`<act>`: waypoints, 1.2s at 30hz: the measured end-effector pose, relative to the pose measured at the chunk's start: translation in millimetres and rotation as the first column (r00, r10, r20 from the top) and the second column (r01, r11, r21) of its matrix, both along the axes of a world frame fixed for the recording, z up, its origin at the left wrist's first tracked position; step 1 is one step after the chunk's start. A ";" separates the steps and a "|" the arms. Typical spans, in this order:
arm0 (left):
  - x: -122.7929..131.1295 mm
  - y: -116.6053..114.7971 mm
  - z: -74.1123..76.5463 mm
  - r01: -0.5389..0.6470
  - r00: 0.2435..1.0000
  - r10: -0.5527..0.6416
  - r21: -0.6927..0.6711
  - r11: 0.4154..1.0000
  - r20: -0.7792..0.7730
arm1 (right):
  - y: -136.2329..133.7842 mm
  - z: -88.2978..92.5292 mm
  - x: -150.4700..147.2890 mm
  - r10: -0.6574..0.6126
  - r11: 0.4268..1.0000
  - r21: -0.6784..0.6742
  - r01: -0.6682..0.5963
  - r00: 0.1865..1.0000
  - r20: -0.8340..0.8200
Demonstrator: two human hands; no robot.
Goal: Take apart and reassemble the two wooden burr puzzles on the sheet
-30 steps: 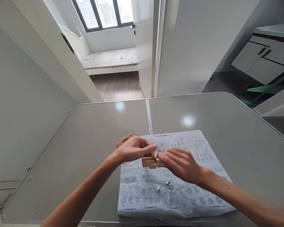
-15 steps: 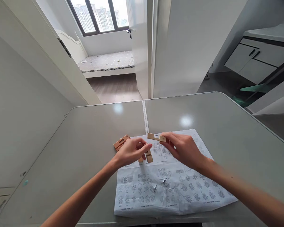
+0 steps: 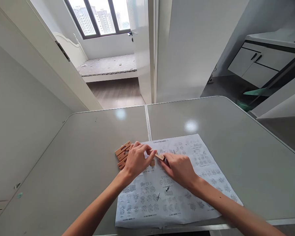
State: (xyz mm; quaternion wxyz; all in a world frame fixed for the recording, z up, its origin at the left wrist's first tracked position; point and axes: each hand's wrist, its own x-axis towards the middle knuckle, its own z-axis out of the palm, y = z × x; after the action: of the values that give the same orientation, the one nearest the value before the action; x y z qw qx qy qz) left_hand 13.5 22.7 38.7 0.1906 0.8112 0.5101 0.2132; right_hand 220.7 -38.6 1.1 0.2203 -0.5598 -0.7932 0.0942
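Note:
My left hand (image 3: 137, 159) is closed over small wooden puzzle pieces (image 3: 151, 162) resting on the printed instruction sheet (image 3: 177, 193). Meeting it from the right, my right hand (image 3: 177, 166) pinches a thin wooden bar (image 3: 159, 156), whose end touches the pieces under the left fingers. Several flat slotted wooden pieces (image 3: 122, 153) lie side by side on the table, just left of my left hand.
The grey table (image 3: 83, 164) has a seam down its middle and rounded far corners. Beyond its far edge are an open doorway to a room with a window, a white wall, and dark cabinets at the right.
My right hand brought the wooden bar down from above the sheet to the pieces held by my left hand. The camera has tilted slightly, showing more of the slotted pieces at the left.

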 end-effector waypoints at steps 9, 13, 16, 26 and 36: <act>-17.6 3.0 -17.1 0.010 0.998 -0.003 0.124 0.992 -0.058 | 9.2 3.1 -18.5 0.045 0.990 -0.142 -0.024 0.989 0.143; -24.8 6.3 -23.5 0.023 0.997 -0.014 0.120 0.992 -0.079 | 16.0 14.4 -24.7 0.087 0.972 -0.232 -0.034 0.971 0.221; -28.9 8.3 -26.7 0.025 0.997 -0.017 0.114 0.993 -0.077 | 20.2 24.4 -30.8 0.136 0.955 -0.293 -0.056 0.955 0.262; -68.3 37.7 -28.0 -0.155 0.980 0.134 0.143 0.978 0.147 | 33.0 40.8 -42.1 0.327 0.877 -0.440 -0.192 0.909 0.257; -132.0 104.9 -33.4 -0.387 0.870 0.378 -0.037 0.922 0.317 | 76.5 39.2 4.1 0.333 0.760 -0.505 -0.409 0.912 -0.238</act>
State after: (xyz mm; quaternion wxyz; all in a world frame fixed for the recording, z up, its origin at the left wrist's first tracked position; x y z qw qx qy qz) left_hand -118.4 127.6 5.2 0.2132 0.6518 0.6198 0.3815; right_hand 224.8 37.9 40.3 0.0819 -0.4229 -0.8116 0.3946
